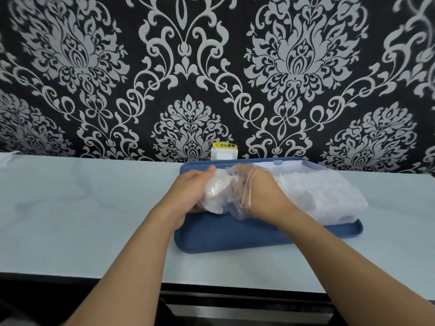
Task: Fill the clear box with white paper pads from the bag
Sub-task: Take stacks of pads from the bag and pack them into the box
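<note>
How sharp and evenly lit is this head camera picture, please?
Head view: wide-angle bending curves the table edge; light is soft and even, with weak shadows; the clear bag blurs between the left hand and right hand; the wallpaper stays sharp.

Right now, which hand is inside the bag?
The right hand: it is pushed inside the clear bag, whose plastic covers it. The left hand holds the bag from outside.

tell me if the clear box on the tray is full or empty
Mostly full. White pads show through the clear box across its width on the blue tray. Whether there is room left, I cannot tell.
</note>
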The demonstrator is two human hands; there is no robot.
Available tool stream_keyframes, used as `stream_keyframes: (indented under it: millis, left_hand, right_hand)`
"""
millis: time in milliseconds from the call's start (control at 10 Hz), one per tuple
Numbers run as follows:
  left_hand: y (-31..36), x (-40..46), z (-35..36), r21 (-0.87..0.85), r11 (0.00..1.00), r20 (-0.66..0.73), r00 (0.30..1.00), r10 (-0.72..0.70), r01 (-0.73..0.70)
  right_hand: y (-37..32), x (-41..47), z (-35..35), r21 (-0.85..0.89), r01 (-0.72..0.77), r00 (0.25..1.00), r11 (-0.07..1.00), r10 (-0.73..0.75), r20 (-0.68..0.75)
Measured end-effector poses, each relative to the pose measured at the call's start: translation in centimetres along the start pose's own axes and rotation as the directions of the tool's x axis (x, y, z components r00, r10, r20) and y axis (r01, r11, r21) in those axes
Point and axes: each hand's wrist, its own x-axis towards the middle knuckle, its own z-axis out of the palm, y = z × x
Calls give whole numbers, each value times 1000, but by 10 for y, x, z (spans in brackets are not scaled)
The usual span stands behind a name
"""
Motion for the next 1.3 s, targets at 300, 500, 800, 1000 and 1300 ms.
stream_keyframes:
  millis: [300, 500, 800, 1000, 1300]
  left_hand:
    - [4, -2, -1, 39, 998, -21, 998, 59, -58]
    - [4, -4, -6, -28, 999, 9, 999, 46, -46]
    - [9, -9, -6, -121, 992, 91, 996, -23, 34]
    - [11, -17, -7, 34, 997, 254, 966, 54, -65]
    - [6, -12, -5, 91, 985, 155, 979, 134, -149]
  right_hand:
    - [1, -5, -8, 376, -115, 993, 919, 98, 63]
    - [3, -2, -12, 483, -128, 986, 866, 57, 159]
    - [5, -2, -18, 146, 247, 951, 958, -268, 152]
    - [9, -1, -25, 0, 300, 936, 954, -294, 196]
    - [28, 2, -14, -41, 378, 924, 925, -374, 80]
